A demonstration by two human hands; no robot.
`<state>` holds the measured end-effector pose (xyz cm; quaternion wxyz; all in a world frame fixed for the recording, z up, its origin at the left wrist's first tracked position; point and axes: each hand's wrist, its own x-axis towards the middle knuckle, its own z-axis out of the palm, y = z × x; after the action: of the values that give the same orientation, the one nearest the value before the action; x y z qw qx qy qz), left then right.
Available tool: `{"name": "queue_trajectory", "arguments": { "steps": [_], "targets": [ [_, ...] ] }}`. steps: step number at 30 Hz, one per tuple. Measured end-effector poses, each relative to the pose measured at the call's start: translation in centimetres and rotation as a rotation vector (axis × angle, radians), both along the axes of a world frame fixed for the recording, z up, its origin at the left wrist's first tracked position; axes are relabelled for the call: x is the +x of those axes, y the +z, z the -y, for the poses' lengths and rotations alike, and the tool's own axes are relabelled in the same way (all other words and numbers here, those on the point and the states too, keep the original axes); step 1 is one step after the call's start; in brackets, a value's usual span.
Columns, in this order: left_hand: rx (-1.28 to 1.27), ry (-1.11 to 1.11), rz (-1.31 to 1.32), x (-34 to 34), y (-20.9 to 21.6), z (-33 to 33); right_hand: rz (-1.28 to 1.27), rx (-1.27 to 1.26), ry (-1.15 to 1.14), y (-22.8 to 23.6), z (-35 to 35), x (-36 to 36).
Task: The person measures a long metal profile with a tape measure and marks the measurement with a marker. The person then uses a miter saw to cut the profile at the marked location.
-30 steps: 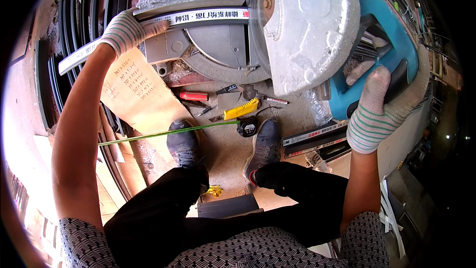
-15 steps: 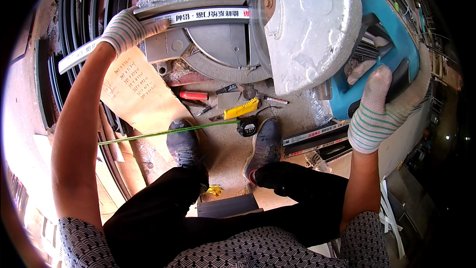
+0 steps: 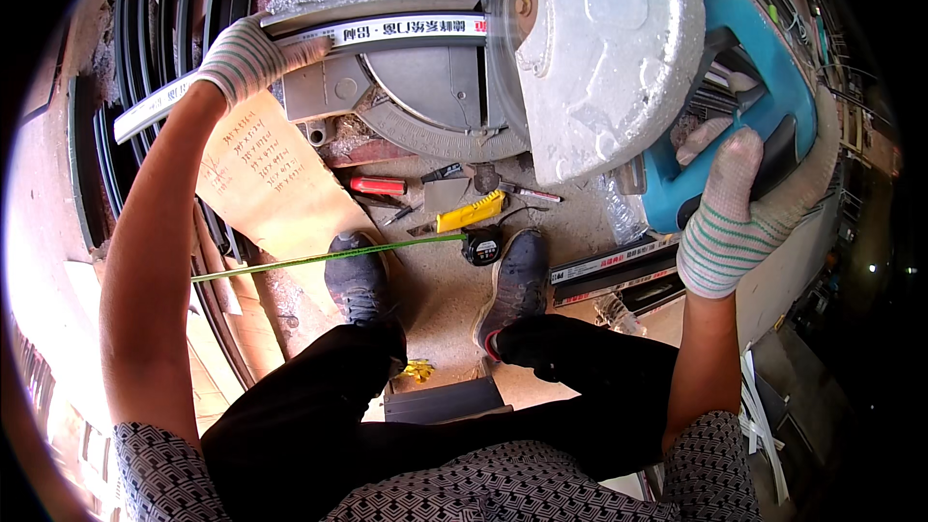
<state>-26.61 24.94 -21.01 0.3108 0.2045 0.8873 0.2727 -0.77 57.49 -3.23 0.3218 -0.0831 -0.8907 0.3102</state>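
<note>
My left hand [image 3: 246, 58], in a white striped work glove, is closed on a long white-faced profile strip [image 3: 406, 31] with printing on it. The strip lies along the fence [image 3: 358, 12] of a miter saw, across its grey round base [image 3: 425, 87]. Its right end reaches the edge of the big silver blade guard [image 3: 619, 48], which hides the blade. At the right, my gloved right hand [image 3: 735, 217] wraps round the lower part of the saw's teal handle [image 3: 764, 39]. Its thumb lies along the front, while the fingers partly disappear behind the grip.
A tape measure [image 3: 481, 246] with its green blade drawn out left lies between my shoes, near a yellow utility knife [image 3: 472, 212] and a red-handled tool [image 3: 378, 186]. Handwritten cardboard [image 3: 280, 184] lies at left. Dark profiles [image 3: 184, 0] stand behind; more [image 3: 619, 275] lie right.
</note>
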Motion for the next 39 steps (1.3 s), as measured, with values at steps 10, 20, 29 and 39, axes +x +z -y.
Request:
{"name": "queue_trajectory", "arguments": {
  "steps": [10,20,29,39],
  "targets": [
    [0.051,-0.017,0.028,-0.7,-0.8,0.4,0.046,-0.084,0.012,0.7,-0.1,-0.2],
    [0.069,0.000,0.048,-0.8,-1.1,0.2,0.048,-0.189,0.000,0.9,0.2,-0.7],
    [0.092,-0.002,0.028,-0.7,-1.4,0.4,0.063,-0.224,-0.009,0.3,0.3,-0.2],
    [0.077,0.056,0.080,-0.3,-0.3,-0.1,0.061,-0.287,0.006,-0.3,0.2,0.5]
  ]
}}
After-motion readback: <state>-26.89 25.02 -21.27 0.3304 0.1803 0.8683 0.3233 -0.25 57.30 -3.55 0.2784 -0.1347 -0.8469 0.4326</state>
